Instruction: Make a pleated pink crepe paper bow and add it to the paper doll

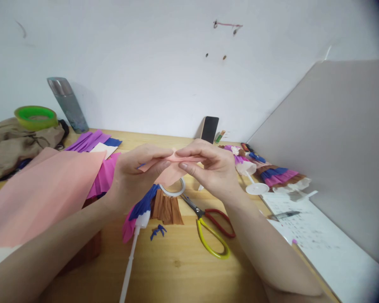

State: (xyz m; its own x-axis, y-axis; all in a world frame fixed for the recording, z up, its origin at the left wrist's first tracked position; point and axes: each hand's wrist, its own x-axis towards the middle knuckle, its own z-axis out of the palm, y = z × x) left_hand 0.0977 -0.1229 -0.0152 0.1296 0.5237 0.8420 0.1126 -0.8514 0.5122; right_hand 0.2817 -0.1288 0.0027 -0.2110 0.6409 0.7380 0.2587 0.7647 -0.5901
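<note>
Pink crepe paper strip (172, 165): light, soft, tearable; pinched at both ends above the scissors (213, 229) by left hand (131, 176) and right hand (210, 168).

A home craft corner, by the look of it: a wooden desk (177, 269) pushed against a plain white wall (145, 63). Left of the pinch lie pleated crepe paper sheets (91, 141) and a big pink sheet (41, 189); just below it, scissors (213, 231) and a tape roll (173, 191). Behind, a phone (210, 129) leans on the wall.
</note>
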